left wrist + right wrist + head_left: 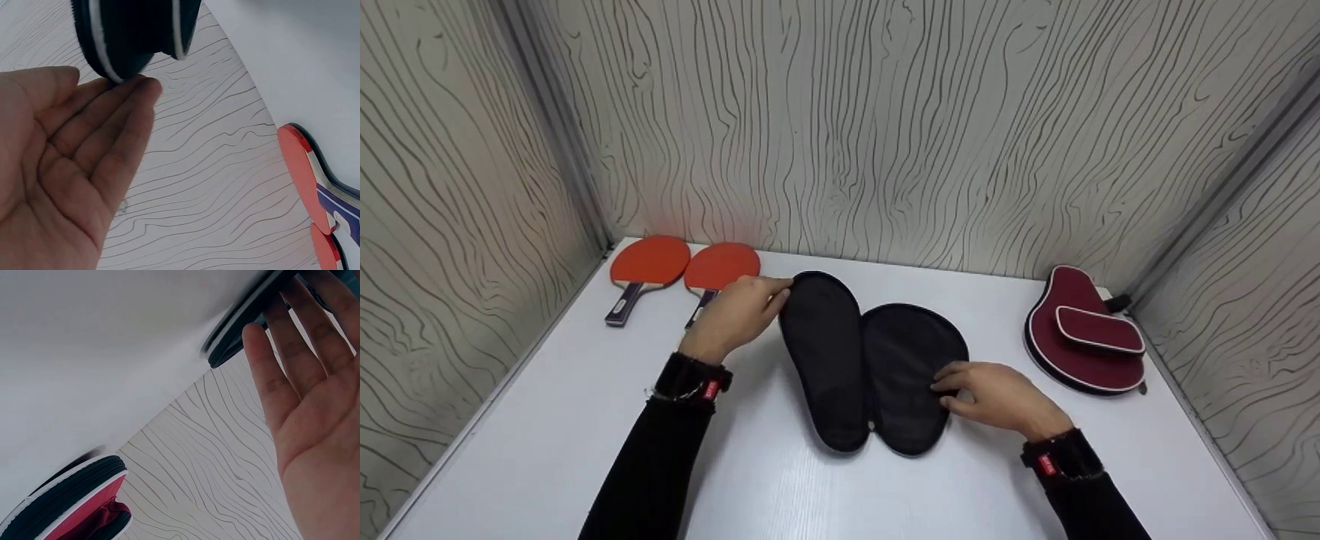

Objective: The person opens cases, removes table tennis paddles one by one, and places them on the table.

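Note:
A black paddle case (870,360) lies unzipped on the white table (780,495), its two halves spread flat with the dark lining up. My left hand (739,311) reaches to the far edge of the left half, its straight fingertips (147,90) touching the white-piped rim of the case (135,34). My right hand (994,394) rests with straight fingers on the right half, near its right edge; in the right wrist view the fingers (292,337) lie against the case rim (242,320). Neither hand grips anything.
Two red table tennis paddles (649,262) (721,268) lie side by side at the back left, handles toward me, just left of my left hand. A closed maroon paddle case (1084,330) sits at the back right. Patterned walls enclose the table on three sides.

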`<state>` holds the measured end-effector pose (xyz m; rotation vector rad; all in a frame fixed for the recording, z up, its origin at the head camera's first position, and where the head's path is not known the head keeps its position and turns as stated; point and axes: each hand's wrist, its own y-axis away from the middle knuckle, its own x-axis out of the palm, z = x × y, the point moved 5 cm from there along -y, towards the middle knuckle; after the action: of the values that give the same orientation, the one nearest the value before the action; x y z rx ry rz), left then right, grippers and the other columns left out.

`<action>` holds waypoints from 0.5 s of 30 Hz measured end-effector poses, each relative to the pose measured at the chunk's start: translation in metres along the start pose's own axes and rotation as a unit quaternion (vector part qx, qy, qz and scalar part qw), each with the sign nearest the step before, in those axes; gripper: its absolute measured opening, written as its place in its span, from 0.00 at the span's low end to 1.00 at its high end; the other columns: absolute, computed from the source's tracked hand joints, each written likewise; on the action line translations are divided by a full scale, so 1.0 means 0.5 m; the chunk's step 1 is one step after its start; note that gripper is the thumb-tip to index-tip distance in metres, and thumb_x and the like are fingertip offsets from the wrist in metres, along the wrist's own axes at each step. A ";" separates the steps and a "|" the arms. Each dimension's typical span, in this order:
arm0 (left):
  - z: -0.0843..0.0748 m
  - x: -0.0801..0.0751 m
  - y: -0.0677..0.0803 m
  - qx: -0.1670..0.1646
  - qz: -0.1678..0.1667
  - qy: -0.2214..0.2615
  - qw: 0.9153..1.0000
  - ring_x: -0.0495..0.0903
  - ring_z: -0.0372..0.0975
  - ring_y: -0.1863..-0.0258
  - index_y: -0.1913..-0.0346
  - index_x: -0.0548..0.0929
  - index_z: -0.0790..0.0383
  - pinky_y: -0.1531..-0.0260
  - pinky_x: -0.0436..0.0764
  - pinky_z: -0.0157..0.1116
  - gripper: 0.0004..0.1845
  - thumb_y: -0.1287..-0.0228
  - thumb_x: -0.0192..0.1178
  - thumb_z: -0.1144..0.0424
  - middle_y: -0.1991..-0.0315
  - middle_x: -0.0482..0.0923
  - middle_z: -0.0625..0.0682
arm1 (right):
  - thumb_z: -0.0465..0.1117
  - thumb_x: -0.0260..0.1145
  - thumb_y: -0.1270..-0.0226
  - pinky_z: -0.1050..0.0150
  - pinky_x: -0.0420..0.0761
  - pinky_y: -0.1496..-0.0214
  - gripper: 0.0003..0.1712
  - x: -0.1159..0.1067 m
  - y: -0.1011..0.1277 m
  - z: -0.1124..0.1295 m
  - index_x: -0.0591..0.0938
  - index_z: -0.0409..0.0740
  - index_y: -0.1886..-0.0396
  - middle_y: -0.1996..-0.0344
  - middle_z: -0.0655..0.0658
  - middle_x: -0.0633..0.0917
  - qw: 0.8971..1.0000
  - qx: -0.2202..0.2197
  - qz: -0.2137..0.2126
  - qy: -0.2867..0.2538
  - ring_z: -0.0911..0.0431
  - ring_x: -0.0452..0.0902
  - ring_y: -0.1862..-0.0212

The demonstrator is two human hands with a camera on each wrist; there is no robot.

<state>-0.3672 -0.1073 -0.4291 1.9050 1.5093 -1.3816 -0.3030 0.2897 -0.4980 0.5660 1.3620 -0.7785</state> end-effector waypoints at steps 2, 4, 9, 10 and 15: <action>-0.010 -0.005 0.000 0.014 -0.010 0.005 1.000 0.93 0.51 0.28 0.23 0.88 0.64 0.28 0.92 0.55 0.21 0.07 0.61 0.61 0.29 0.92 0.61 | 0.47 0.74 0.17 0.43 0.93 0.30 0.15 0.001 -0.001 0.001 0.98 0.51 0.40 0.38 0.50 0.96 1.000 -0.002 0.000 -0.003 0.47 0.95 0.34; -0.020 -0.009 0.000 0.029 -0.020 0.008 0.999 0.93 0.52 0.29 0.23 0.89 0.64 0.28 0.92 0.56 0.21 0.07 0.61 0.61 0.30 0.93 0.61 | 0.47 0.74 0.17 0.43 0.92 0.29 0.16 0.004 -0.002 0.004 0.98 0.50 0.39 0.37 0.50 0.96 1.000 -0.006 0.002 -0.008 0.46 0.94 0.33; -0.041 -0.012 0.000 0.063 -0.037 0.014 0.997 0.91 0.52 0.26 0.22 0.88 0.61 0.25 0.91 0.55 0.21 0.07 0.61 0.60 0.28 0.92 0.59 | 0.47 0.73 0.16 0.42 0.92 0.27 0.18 0.012 -0.006 0.009 0.96 0.49 0.34 0.34 0.50 0.95 1.000 -0.015 0.012 -0.014 0.46 0.93 0.31; -0.044 -0.011 0.000 0.067 -0.038 0.017 0.997 0.91 0.51 0.25 0.21 0.88 0.60 0.24 0.90 0.55 0.22 0.06 0.61 0.59 0.27 0.92 0.58 | 0.46 0.73 0.16 0.42 0.92 0.27 0.19 0.014 -0.007 0.009 0.96 0.49 0.34 0.33 0.50 0.95 1.000 -0.015 0.015 -0.014 0.46 0.93 0.30; -0.055 0.000 -0.002 0.088 -0.031 0.028 0.995 0.87 0.50 0.20 0.17 0.84 0.57 0.18 0.86 0.53 0.24 0.04 0.59 0.54 0.22 0.88 0.56 | 0.46 0.73 0.16 0.42 0.92 0.27 0.20 0.019 -0.011 0.014 0.95 0.49 0.32 0.32 0.50 0.94 0.999 -0.023 0.022 -0.015 0.46 0.93 0.29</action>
<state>-0.3549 -0.0864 -0.4158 2.0321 1.5310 -1.5466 -0.3022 0.2795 -0.5061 0.5448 1.3313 -0.7164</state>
